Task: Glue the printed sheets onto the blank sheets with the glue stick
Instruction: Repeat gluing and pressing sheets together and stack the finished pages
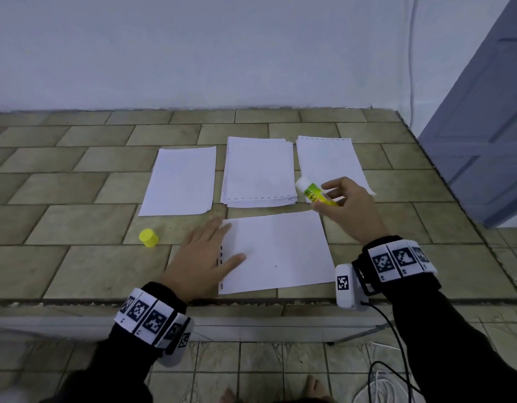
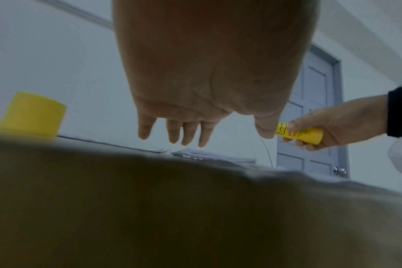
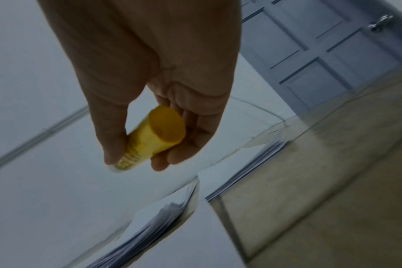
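Closest to the person, the left hand [image 1: 203, 261] lay flat, fingers straight, pressing the left edge of a sheet [image 1: 280, 251] at the table's [image 1: 77, 222] near edge. The yellow cap [image 1: 148, 237] stood just left of it. A bit further, the right hand [image 1: 350, 207] was wrapped around the uncapped glue stick [image 1: 315, 193], held above the paper. Behind that sat three stacks: a blank stack [image 1: 180, 181], a middle stack [image 1: 258, 173] and a right stack [image 1: 328, 161], the last two showing dashed lines.

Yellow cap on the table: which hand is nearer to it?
Left. The left hand lies flat just right of the yellow cap; the right hand holds the glue stick far across.
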{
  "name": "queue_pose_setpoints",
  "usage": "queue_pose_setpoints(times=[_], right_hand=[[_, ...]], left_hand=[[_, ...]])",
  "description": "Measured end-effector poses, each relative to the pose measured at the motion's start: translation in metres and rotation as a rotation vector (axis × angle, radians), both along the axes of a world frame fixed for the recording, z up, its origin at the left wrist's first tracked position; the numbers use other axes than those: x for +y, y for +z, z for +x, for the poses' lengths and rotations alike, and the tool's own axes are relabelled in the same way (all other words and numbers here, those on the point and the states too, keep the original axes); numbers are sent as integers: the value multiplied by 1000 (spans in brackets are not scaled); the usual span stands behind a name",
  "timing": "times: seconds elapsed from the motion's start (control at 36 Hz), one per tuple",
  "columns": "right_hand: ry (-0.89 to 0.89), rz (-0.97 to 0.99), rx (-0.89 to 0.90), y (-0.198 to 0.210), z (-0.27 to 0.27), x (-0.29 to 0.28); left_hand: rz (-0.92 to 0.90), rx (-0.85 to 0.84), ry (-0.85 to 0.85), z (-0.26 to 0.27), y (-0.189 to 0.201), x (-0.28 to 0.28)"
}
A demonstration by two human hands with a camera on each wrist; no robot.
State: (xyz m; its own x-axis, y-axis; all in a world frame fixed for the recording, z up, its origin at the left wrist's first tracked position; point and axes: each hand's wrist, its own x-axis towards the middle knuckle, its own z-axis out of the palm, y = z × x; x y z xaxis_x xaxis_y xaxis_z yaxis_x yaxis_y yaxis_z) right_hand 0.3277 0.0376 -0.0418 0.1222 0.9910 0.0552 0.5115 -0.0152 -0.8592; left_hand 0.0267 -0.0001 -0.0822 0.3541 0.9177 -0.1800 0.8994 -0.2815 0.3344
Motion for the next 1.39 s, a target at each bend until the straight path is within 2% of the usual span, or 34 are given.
queue_pose_setpoints(times=[0.08,0.33,0.56,0.69,0.78,1.03,1.39], right_hand=[[28,-9,2,2,-15,3],[141,-7,24,3,-71,15],[357,42,-215,-1,-125,21],[424,27,-369,-4,-144,25],[443,22,-403,-6,-147,26],[382,6,-431,-7,-126,22],[80,-30,-350,-7,-17,4]], left_hand=[[11,81,87,6,-7,1],[149,138,89,7,-34,2],[195,137,103,8,-42,1],[191,136,118,9,-42,2],[203,120,117,9,-42,2],[203,147,127,8,-42,2],[168,137,144,9,-39,1]])
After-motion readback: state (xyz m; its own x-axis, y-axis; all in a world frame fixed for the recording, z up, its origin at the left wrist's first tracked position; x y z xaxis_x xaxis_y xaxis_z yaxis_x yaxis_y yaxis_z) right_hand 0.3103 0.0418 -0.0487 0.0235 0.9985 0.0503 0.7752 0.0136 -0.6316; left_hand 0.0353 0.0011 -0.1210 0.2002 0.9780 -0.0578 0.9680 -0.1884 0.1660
